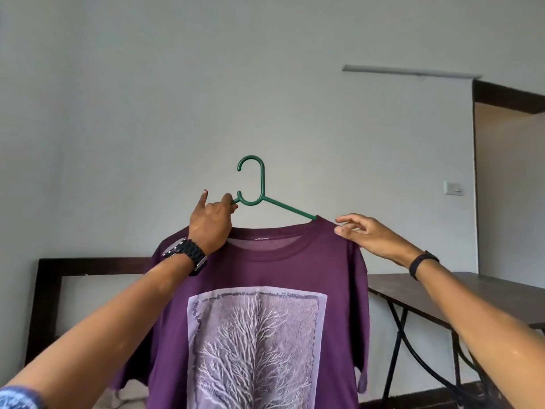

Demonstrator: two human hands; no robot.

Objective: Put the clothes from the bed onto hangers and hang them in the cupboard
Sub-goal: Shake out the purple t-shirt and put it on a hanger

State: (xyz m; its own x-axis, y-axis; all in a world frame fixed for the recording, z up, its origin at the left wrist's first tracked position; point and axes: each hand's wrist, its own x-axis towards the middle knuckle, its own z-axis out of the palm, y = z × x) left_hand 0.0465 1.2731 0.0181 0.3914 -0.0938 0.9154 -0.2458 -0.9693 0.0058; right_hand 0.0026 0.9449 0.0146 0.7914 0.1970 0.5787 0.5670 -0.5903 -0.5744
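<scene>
A purple shirt [259,290] hangs on a green hanger [259,190], held up in mid-air in front of a pale wall [147,98]. Taking the hanger as the landmark: the left hand [211,224] is at its left arm just beside the neck loop, fingers and thumb curled round the plastic, one finger sticking up free. That grip carries the whole load. The right hand [368,236] is at the shirt's shoulder past the hanger's right end, fingers nearly straight and loosely spread, tips touching the cloth at the seam; it seems to be smoothing or tugging the shoulder, though whether it pinches any fabric I cannot tell.

The hanger's right arm runs down into the collar and vanishes under the shoulder. The left arm is hidden behind the left hand, so how well that side sits cannot be seen, but the shirt hangs fairly level with its tree print facing the camera.

Below and to the right of the hanger stands a dark table [486,293]; below and to the left is a dark frame [88,265] against the wall. A doorway [510,187] opens far right.

By my reading, this shirt is on its hanger or nearly so, needing only a last adjustment. Still to do: carry it to the cupboard, which is out of view, and hook it on. Neither the bed nor any remaining clothes show, so how many are left is unknown.
</scene>
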